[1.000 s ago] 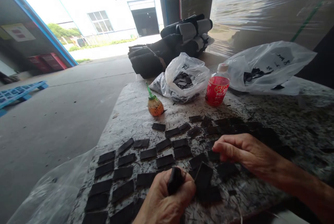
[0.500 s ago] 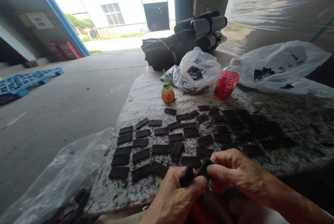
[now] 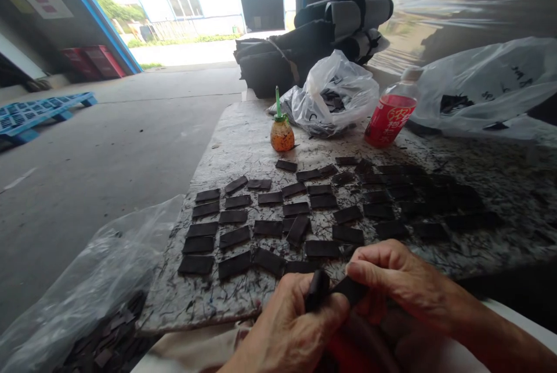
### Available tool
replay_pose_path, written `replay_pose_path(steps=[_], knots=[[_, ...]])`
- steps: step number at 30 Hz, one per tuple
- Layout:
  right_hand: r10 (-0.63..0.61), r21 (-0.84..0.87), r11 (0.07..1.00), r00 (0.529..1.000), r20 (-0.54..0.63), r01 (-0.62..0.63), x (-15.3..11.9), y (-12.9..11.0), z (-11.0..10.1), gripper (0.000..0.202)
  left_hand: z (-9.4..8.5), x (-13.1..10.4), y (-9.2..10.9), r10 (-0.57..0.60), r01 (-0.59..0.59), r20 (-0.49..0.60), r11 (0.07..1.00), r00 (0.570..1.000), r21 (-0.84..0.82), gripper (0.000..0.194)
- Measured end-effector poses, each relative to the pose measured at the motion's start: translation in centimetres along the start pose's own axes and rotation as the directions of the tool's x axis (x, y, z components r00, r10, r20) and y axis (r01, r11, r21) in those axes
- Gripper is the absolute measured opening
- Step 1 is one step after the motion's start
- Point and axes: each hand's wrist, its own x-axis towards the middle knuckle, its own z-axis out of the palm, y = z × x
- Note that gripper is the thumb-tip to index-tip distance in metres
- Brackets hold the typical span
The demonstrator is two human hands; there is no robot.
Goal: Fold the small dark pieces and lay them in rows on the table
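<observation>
At the table's near edge, my left hand (image 3: 296, 318) is closed, thumb pressed over a flat black strip (image 3: 349, 288). A rounded dark piece (image 3: 318, 289) also sticks up from its grip; I cannot make out what it is. My right hand (image 3: 387, 280) pinches the strip's other end between thumb and fingers, so both hands hold it close together. Several similar black rectangular pieces (image 3: 235, 236) lie in loose rows just beyond the hands, a few overlapping. The undersides of the fingers are hidden.
Behind the rows on the speckled table (image 3: 217, 152) stand an orange squeeze bottle (image 3: 282, 135) with a green spout, a red-labelled drink bottle (image 3: 391, 115) and plastic bags (image 3: 335, 94) of black pieces. Dark rolls (image 3: 304, 42) lie beyond. An open bag (image 3: 108, 297) lies at left.
The view has tilted down, so the table and its things sit higher in the picture. Between my hands the black strip has turned flatter and shows more of its face.
</observation>
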Motion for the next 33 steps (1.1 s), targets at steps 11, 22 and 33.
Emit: replay_pose_path(steps=[11, 22, 33], knots=[[0.137, -0.068, 0.989, 0.984, 0.111, -0.13, -1.3, 0.7, 0.7, 0.014, 0.8, -1.0, -0.6, 0.034, -0.043, 0.062, 0.989, 0.998, 0.141, 0.033], [0.218, -0.027, 0.976, 0.972, 0.085, -0.216, -1.5, 1.7, 0.3, 0.028, 0.0, -1.6, -1.8, 0.005, -0.003, 0.1, 1.0, 0.995, -0.018, 0.017], [0.113, -0.01, 0.994, 0.991, 0.077, -0.112, -1.0, 1.9, 1.4, 0.03, 0.3, -1.3, -2.6, -0.005, 0.004, -0.071, 1.0, 0.997, -0.013, 0.036]])
